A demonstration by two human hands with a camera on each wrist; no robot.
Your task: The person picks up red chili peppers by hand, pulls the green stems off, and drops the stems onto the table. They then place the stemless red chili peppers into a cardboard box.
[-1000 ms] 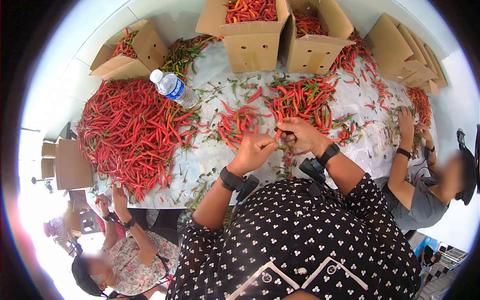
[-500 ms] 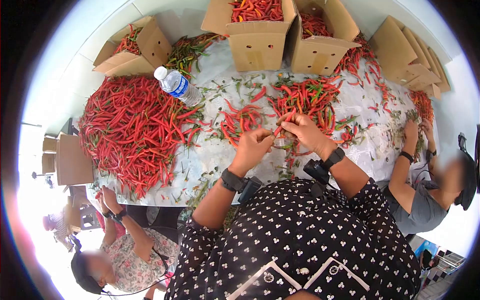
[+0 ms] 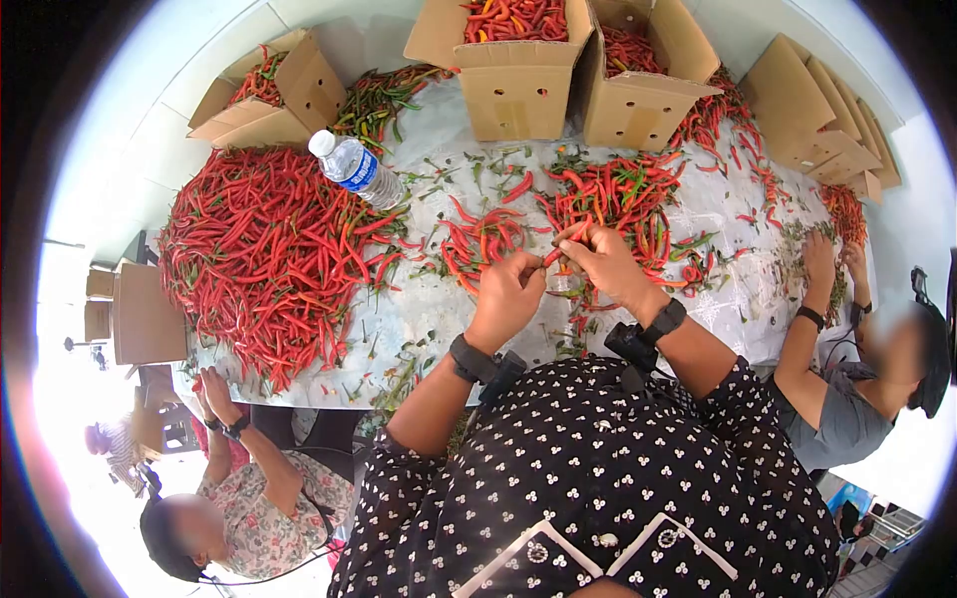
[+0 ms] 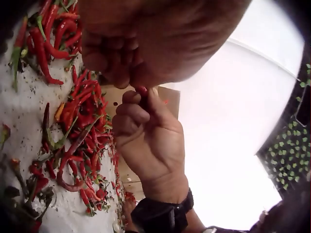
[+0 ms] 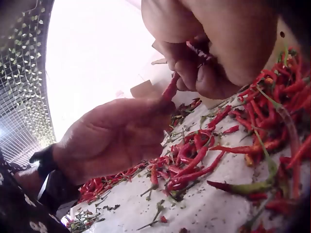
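Observation:
Over the table, my two hands meet fingertip to fingertip around one red chili pepper (image 3: 553,256). My right hand (image 3: 613,269) pinches it between thumb and fingers, which cover much of its length. At the other end, the thumb and fingertips of my left hand (image 3: 506,301) pinch its tip. The right wrist view shows a short stretch of the chili (image 5: 170,89) between the two hands. Just beyond them lie a small heap of red chilies (image 3: 480,239) and a larger mixed heap (image 3: 628,194) with green stems.
A big chili pile (image 3: 264,259) covers the table's left side, a water bottle (image 3: 357,169) at its edge. Cardboard boxes (image 3: 513,100) of chilies line the back. Loose stems lie scattered on the white cover (image 3: 419,329). One person (image 3: 249,508) works at left, another (image 3: 837,389) at right.
The chili has swung from nearly upright to slanting toward my left hand. My left fingertips moved from a green stem end to its tip. The person at left has drawn both hands together.

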